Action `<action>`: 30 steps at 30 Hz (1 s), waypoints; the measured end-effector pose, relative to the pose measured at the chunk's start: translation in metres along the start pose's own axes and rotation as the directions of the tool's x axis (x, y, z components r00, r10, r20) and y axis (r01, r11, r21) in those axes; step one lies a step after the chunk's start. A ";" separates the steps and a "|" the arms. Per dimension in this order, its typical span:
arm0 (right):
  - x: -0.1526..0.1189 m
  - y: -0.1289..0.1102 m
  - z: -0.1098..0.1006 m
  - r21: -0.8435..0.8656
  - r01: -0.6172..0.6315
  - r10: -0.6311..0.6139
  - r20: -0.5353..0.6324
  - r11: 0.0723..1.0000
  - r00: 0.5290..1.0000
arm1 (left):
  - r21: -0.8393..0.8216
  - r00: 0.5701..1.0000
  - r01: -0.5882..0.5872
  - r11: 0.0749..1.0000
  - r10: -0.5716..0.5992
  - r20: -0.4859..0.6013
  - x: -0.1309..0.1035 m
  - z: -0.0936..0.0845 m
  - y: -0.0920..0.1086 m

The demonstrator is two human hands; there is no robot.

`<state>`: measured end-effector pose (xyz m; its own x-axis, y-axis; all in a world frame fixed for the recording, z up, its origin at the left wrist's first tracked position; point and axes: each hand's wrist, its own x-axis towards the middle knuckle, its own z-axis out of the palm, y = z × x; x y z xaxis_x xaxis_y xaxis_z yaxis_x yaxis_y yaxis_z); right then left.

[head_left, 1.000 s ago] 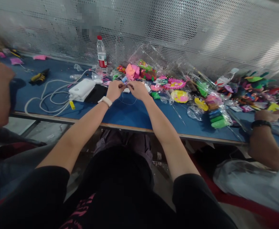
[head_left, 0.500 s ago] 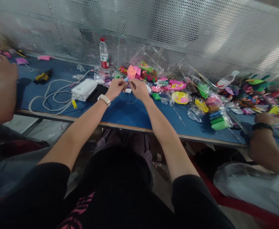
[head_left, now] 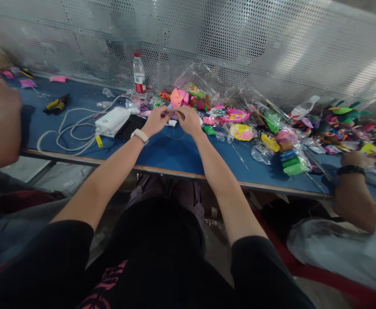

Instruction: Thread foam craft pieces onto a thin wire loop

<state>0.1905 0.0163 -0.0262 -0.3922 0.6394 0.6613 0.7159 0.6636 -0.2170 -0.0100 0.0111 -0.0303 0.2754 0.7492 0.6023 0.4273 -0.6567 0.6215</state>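
Note:
My left hand [head_left: 156, 120] and my right hand [head_left: 189, 121] meet above the blue table [head_left: 165, 156], their fingertips pinched close together. Whatever sits between the fingers is too small to make out. A thin, clear thread or wire [head_left: 175, 138] curves below the fingertips. Just behind the hands lie orange and pink clay pieces [head_left: 177, 98]. To the left of my left hand are a white power bank [head_left: 112, 121] and a dark flat object [head_left: 131, 127]. Right of my right hand lies a yellow and pink clay piece [head_left: 241, 132].
A bottle with a red cap [head_left: 139, 77] stands near the perforated metal screen [head_left: 188, 38]. White cable [head_left: 61, 133] and yellow-black pliers [head_left: 57, 104] lie left. Wrapped clay packs [head_left: 292, 163] lie right. Other people's hands [head_left: 1, 96] [head_left: 357, 161] are at both sides.
The view has shifted very slightly. My hands stay together, with only small finger movement, and the thin loop beneath them has changed shape a little.

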 end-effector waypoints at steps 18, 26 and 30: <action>-0.002 0.000 0.005 -0.045 0.017 -0.017 0.006 0.999 1.000 | 0.333 0.991 -0.085 0.939 0.114 -0.068 -0.010 -0.004 0.008; 0.000 -0.013 -0.003 -0.157 0.061 -0.046 0.096 0.986 0.994 | 0.243 0.989 -0.019 0.970 0.055 -0.141 -0.002 -0.005 -0.002; 0.000 -0.017 -0.005 -0.192 0.131 -0.110 0.116 0.973 0.987 | 0.007 0.995 0.066 0.998 -0.065 -0.074 0.003 -0.006 -0.008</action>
<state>0.1815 0.0027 -0.0189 -0.5328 0.6029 0.5938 0.7559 0.6545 0.0137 -0.0172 0.0175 -0.0307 0.1824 0.7818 0.5962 0.4505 -0.6055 0.6561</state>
